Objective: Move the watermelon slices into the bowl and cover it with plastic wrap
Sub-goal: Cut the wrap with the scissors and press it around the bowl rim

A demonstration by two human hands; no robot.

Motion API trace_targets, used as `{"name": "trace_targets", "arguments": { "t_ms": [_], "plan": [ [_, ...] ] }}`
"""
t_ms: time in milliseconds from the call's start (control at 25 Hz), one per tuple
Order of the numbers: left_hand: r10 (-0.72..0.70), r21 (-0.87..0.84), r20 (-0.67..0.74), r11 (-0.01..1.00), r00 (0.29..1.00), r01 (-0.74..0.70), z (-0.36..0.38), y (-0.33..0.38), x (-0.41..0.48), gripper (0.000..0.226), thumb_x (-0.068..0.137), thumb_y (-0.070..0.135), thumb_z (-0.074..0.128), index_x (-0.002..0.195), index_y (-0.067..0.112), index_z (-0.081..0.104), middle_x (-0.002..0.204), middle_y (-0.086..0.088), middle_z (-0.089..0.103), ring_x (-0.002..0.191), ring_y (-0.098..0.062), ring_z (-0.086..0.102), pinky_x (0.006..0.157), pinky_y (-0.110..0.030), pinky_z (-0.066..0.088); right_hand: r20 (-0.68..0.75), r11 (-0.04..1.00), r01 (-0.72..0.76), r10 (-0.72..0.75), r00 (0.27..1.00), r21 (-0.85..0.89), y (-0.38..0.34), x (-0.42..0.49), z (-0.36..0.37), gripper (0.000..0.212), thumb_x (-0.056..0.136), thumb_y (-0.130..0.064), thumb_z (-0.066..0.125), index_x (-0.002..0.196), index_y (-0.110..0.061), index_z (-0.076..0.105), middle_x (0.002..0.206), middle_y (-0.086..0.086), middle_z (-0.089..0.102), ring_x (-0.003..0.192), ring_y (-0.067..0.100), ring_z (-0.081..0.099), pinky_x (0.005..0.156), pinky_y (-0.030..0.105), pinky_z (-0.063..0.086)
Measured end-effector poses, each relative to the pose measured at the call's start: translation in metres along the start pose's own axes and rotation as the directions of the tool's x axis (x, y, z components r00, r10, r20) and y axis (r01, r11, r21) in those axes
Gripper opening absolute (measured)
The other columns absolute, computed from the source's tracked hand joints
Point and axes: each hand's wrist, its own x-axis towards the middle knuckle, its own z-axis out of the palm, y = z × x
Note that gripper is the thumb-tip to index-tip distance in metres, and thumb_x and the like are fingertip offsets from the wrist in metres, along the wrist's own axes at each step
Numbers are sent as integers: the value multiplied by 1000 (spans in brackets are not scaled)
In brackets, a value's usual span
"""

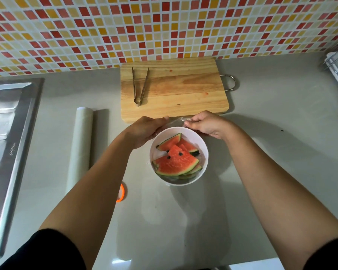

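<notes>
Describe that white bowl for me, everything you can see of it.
The white bowl is round, smooth and plain, perhaps plastic or ceramic. It stands upright on the grey counter, just in front of the wooden cutting board. Inside lie several watermelon slices, red with green rinds and dark seeds. The left hand touches its far left rim; the right hand pinches clear plastic wrap at the far edge.

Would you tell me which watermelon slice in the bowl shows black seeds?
The front slice, lying on top nearest the person; the slices behind it show none.
</notes>
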Motion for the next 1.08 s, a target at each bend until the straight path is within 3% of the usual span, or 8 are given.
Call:
{"name": "trace_targets", "arguments": {
  "t_ms": [160,360,480,560,640,760,880,1080],
  "plan": [
    [54,107,52,993,997,-59,-4,4,-4,31,85,28,67,75,-1,61,70,-11,54,66,-15,49,69,-25,44,82,997,-63,58,995,49,-8,-8,-3,27,94,-34,46,81,-19,64,77,0,60,70,14,53,67,27,42],
    [165,110,-103,982,981,-153,7,-2,-4,27,92,27,58,69,13,53,58,4,53,47,-5,44,45,-14,38,176,978,-140,112,978,156,-6,-13,-9,33,83,-34,64,103,-7,63,107,9,65,102,22,59,98,36,42],
    [214,157,-198,970,957,-184,12,-5,-3,29,92,29,58,67,14,53,62,3,56,54,-9,47,48,-18,39,127,948,-198,170,977,250,-5,-11,-4,52,76,-22,73,120,-2,53,123,14,59,118,25,52,109,44,32],
    [215,206,-215,963,953,-171,12,-5,-2,30,92,31,58,67,15,53,66,2,57,59,-11,49,52,-23,39,95,935,-202,182,979,292,-5,-9,-2,31,76,-19,74,99,-7,59,114,10,62,113,20,51,109,39,29],
    [215,248,-221,956,951,-159,12,-5,0,30,91,32,58,68,14,54,70,2,58,64,-14,49,55,-26,39,33,928,-192,192,981,319,-7,-10,2,18,77,-18,72,84,-13,57,90,5,60,94,15,53,97,29,33],
    [229,290,-278,946,933,-146,14,-8,1,30,91,34,58,67,15,54,73,1,59,70,-16,50,59,-29,40,-114,946,-167,205,972,278,-6,-4,11,33,78,-20,72,102,-3,58,92,8,63,85,20,59,85,33,47],
    [199,186,-288,971,937,-149,15,-10,1,30,90,31,60,66,14,54,83,-7,63,76,-21,53,66,-35,44,-160,954,-163,207,965,253,-9,-1,15,36,77,-20,72,105,0,60,85,10,65,73,21,61,69,30,49],
    [92,21,-183,996,979,-89,13,-19,-4,30,89,32,62,73,8,55,67,-9,54,64,-21,48,51,-27,36,-115,967,-184,207,972,177,0,-1,9,41,77,-31,73,109,-7,63,99,8,67,86,21,62,78,31,51]
  ]
}}
